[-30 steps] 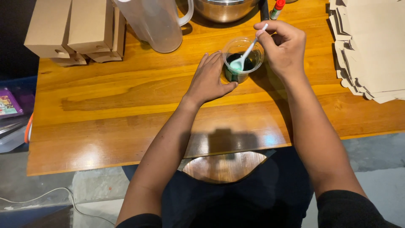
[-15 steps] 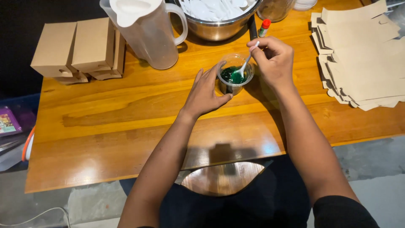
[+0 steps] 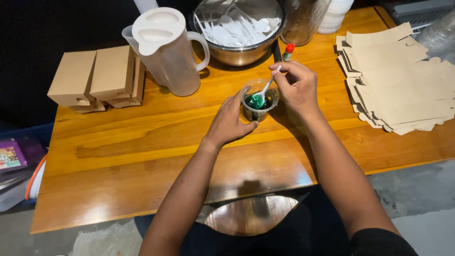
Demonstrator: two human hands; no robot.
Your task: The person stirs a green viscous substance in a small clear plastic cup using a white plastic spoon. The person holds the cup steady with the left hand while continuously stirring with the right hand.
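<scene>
The spoon (image 3: 263, 92) in the right hand (image 3: 295, 85) is tilting lower than before — its bowl now sitting in the green liquid (image 3: 257, 101) — while the left hand (image 3: 228, 121) is closing in on the cup (image 3: 258, 101).

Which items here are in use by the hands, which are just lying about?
In use: clear cup of green liquid, steadied by left hand; white spoon in right hand.

Lying about: lidded pitcher, steel bowl of spoons, brown boxes, flat cardboard stack, red-capped bottle.
</scene>
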